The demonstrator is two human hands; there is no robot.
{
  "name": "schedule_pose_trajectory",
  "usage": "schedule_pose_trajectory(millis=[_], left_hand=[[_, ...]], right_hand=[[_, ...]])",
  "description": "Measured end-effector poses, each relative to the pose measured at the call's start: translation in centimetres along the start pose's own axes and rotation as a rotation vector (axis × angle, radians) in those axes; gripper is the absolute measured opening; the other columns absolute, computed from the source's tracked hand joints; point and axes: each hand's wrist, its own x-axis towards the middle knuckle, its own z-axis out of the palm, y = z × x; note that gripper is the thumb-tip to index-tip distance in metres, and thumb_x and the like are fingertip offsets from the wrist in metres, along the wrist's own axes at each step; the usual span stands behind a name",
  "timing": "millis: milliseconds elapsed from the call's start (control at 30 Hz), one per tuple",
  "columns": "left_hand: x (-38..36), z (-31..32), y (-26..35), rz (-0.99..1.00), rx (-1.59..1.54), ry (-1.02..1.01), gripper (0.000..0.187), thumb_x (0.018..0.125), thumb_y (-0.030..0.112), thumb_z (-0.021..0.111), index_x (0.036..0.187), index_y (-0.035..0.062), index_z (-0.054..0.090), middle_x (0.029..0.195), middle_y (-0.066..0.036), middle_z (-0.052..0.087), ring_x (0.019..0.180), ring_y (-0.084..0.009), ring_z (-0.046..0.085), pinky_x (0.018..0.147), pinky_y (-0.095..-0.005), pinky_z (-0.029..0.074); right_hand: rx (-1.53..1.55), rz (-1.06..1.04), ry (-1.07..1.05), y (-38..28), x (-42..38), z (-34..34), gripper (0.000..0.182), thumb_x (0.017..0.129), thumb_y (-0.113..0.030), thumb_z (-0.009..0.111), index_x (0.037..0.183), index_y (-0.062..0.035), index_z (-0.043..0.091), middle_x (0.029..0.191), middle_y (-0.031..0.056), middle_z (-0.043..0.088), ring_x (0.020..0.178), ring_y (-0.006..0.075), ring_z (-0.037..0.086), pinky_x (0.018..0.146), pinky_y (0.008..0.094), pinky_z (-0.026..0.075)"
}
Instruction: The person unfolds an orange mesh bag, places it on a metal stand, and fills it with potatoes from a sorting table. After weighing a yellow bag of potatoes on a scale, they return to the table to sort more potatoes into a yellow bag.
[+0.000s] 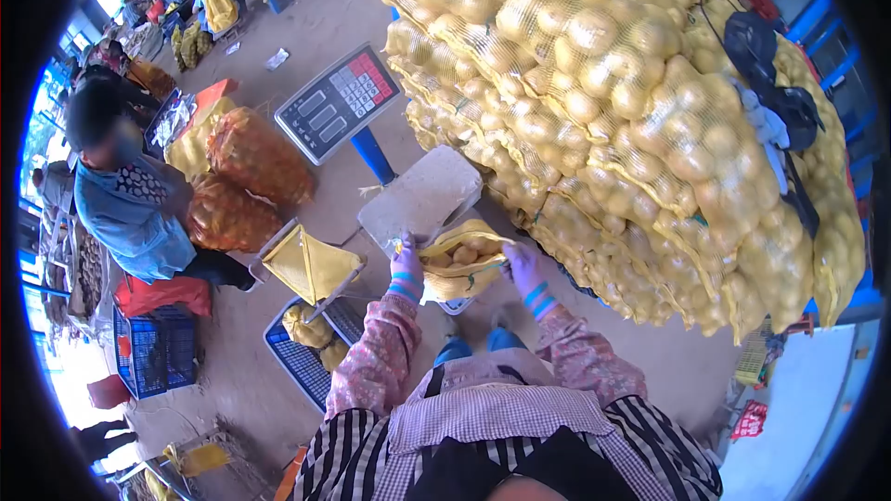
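Note:
My left hand [406,269], in a lavender glove with a striped cuff, is closed on the left side of the rim of a yellow mesh bag [453,281]. On the opposite side, my right hand [522,268] grips the rim too, so the mouth is spread apart. Potatoes [467,252] show inside the opening. Just beyond the bag is the pale metal platform of a scale [422,193]. Its keypad and display head [339,102] stands on a blue post farther off. The bag's underside is partly hidden.
A tall stack of filled potato bags [594,111] rises on the right. A frame holding a yellow bag [312,264] and a blue crate [290,353] stand at left. Past them, a person in a blue top [130,213] is beside orange mesh sacks [260,156].

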Motion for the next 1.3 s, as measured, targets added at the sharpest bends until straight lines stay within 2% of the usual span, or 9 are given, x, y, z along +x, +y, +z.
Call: schedule_pose_trajectory(millis=[233,433,567,833,967,1000,1167,1233,1300], left_hand=[[3.6,0.8,-0.6,-0.033,0.06,0.017,0.047,0.105,0.046,0.051,0.1,0.0051,0.075,0.095,-0.005,0.069,0.088,-0.0194,0.063,0.082,-0.0364,0.052],[4.5,3.8,2.6,-0.071,0.188,0.136,0.047,0.106,0.046,0.049,0.099,0.0081,0.075,0.079,-0.001,0.059,0.073,-0.0135,0.055,0.068,-0.0324,0.046],[5.9,2.3,1.3,0.104,0.047,0.232,0.041,0.105,0.04,0.052,0.099,0.0072,0.075,0.08,-0.001,0.059,0.074,-0.0127,0.054,0.067,-0.0319,0.046],[5.6,0.1,1.9,0.02,0.028,0.041,0.034,0.1,0.029,0.064,0.119,0.0014,0.066,0.106,-0.009,0.068,0.099,-0.0208,0.066,0.088,-0.0364,0.056],[5.2,-2.4,0.4,0.084,-0.016,-0.083,0.05,0.093,0.03,0.075,0.131,0.0014,0.058,0.116,-0.006,0.065,0.105,-0.018,0.063,0.092,-0.0327,0.052],[4.4,-2.7,1.1,0.038,0.026,-0.096,0.057,0.091,0.028,0.077,0.136,0.0007,0.056,0.127,-0.012,0.065,0.117,-0.0219,0.06,0.105,-0.0378,0.045],[-1.6,-7.3,3.2,0.016,0.074,-0.123,0.065,0.088,0.03,0.08,0.139,0.0011,0.053,0.127,-0.012,0.065,0.116,-0.0216,0.059,0.101,-0.0362,0.046],[-3.3,-11.6,2.3,-0.136,0.127,-0.129,0.059,0.091,0.029,0.077,0.139,0.0032,0.054,0.127,-0.011,0.065,0.114,-0.0191,0.06,0.094,-0.033,0.047],[-5.6,-16.6,-0.2,-0.152,0.051,-0.076,0.053,0.094,0.03,0.074,0.138,0.0073,0.057,0.121,-0.006,0.067,0.104,-0.0158,0.062,0.084,-0.0294,0.048]], right_hand=[[-0.027,0.154,-0.057,0.3,7.3,-0.2,0.038,0.098,-0.044,0.06,0.09,-0.0077,0.065,0.066,0.0001,0.059,0.055,0.0082,0.054,0.049,0.0257,0.042],[-0.124,0.115,-0.237,-4.5,10.7,-0.1,0.035,0.1,-0.04,0.06,0.092,-0.0064,0.067,0.068,0.0,0.06,0.057,0.0076,0.055,0.052,0.0243,0.044],[-0.106,0.164,-0.315,-5.2,11.6,1.1,0.036,0.101,-0.041,0.059,0.096,-0.0055,0.068,0.07,0.0007,0.063,0.059,0.0076,0.057,0.054,0.024,0.046],[-0.241,0.231,-0.32,-1.0,15.3,1.5,0.037,0.102,-0.042,0.056,0.103,-0.0069,0.067,0.075,0.0026,0.068,0.058,0.01,0.062,0.051,0.025,0.049],[-0.228,0.186,-0.279,0.9,14.6,1.3,0.037,0.102,-0.043,0.056,0.107,-0.0077,0.066,0.082,0.0032,0.07,0.064,0.0122,0.065,0.054,0.0279,0.051],[-0.186,0.166,-0.239,1.7,14.0,0.8,0.038,0.102,-0.044,0.057,0.109,-0.0079,0.066,0.085,0.0032,0.07,0.066,0.0131,0.066,0.055,0.0288,0.051],[-0.08,0.345,-0.204,5.5,8.6,-4.5,0.047,0.101,-0.05,0.057,0.123,-0.0086,0.061,0.085,0.0041,0.069,0.07,0.0164,0.066,0.058,0.0311,0.052],[-0.466,0.231,-0.29,10.7,7.5,-9.0,0.049,0.1,-0.05,0.058,0.123,-0.0076,0.059,0.087,0.0059,0.071,0.069,0.0182,0.068,0.057,0.0341,0.053],[-0.635,0.451,-0.278,13.5,4.5,-11.9,0.044,0.1,-0.046,0.059,0.116,-0.0062,0.061,0.089,0.0073,0.072,0.068,0.0192,0.069,0.056,0.0344,0.053]])
